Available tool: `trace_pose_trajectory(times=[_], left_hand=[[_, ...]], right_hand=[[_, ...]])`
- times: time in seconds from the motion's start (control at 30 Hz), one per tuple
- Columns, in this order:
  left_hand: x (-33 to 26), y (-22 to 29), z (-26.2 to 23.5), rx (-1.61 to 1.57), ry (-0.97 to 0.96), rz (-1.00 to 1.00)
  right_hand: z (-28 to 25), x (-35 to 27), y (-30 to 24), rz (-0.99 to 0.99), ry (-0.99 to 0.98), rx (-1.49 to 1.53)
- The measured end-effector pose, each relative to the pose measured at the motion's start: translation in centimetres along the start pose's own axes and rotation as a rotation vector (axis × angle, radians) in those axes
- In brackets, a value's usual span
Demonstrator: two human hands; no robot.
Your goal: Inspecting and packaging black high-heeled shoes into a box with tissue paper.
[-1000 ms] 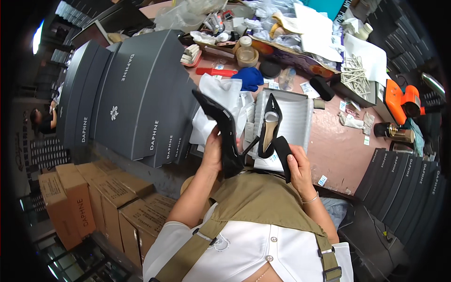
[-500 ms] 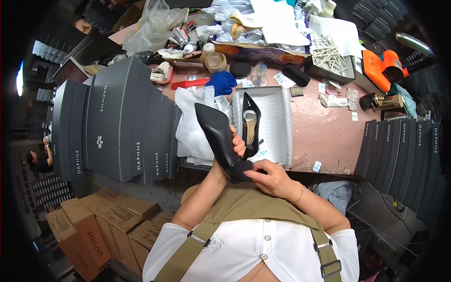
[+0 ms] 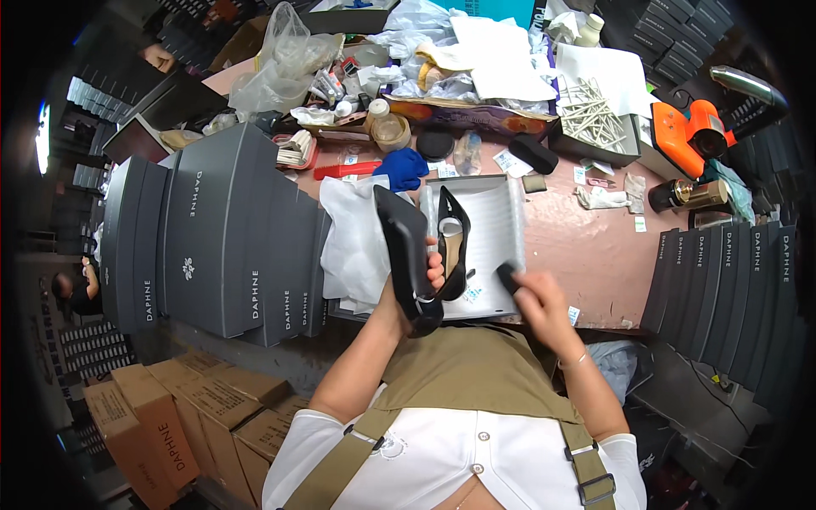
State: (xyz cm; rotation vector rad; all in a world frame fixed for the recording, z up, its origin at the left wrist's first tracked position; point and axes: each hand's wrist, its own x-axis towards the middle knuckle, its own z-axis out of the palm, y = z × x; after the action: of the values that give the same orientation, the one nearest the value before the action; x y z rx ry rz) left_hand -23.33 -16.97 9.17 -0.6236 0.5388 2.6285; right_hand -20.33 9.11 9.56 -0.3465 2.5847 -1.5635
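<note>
Dull pink spreads over the worktable, the widest thing before us, its front edge running close to the olive apron. We find the most open room on its bare stretch, between the open box and the right-hand row; the left side is tight, with boxes crowding up to the paper, and the far edge is heaped with clutter.

At the left stand big dark grey boxes; we count at least four. Below them sit brown cartons, again at least four, and at the right edge we count at least six dark shoeboxes in a row.

In front of the apron lies one open box with a pale ribbed lining, its near edge close to the table's front edge. One sheet or bundle of white paper spreads along its left side.

We see two black shoes. The held shoe is above the box's left side, toe pointing away from the apron; the other shoe lies in the left part of the box.

Of the two hands, the left hand has its fingers wrapped around the held shoe. The right hand, blurred, pinches one small black pad over the box's near right side, apart from both shoes.
</note>
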Motion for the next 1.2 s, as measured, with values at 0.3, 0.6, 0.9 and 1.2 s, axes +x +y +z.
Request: trace_pose_trajectory(times=[0.3,0.6,0.9,1.2], left_hand=[[1.2,-3.5,1.5,-0.047,0.036,-0.183],[1.1,-6.9,0.1,0.201,0.261,0.033],[-0.2,-12.1,1.9,0.780,0.081,0.369],[1.9,-8.8,-2.4,1.952,0.066,0.288]], right_hand=[[-2.0,6.1,16.8,0.100,0.464,-0.510],[-3.9,4.8,1.3,-0.043,-0.036,0.206],[1.1,-0.2,2.2,0.229,-0.187,0.658],[-1.3,-2.1,5.2,0.600,0.192,1.096]])
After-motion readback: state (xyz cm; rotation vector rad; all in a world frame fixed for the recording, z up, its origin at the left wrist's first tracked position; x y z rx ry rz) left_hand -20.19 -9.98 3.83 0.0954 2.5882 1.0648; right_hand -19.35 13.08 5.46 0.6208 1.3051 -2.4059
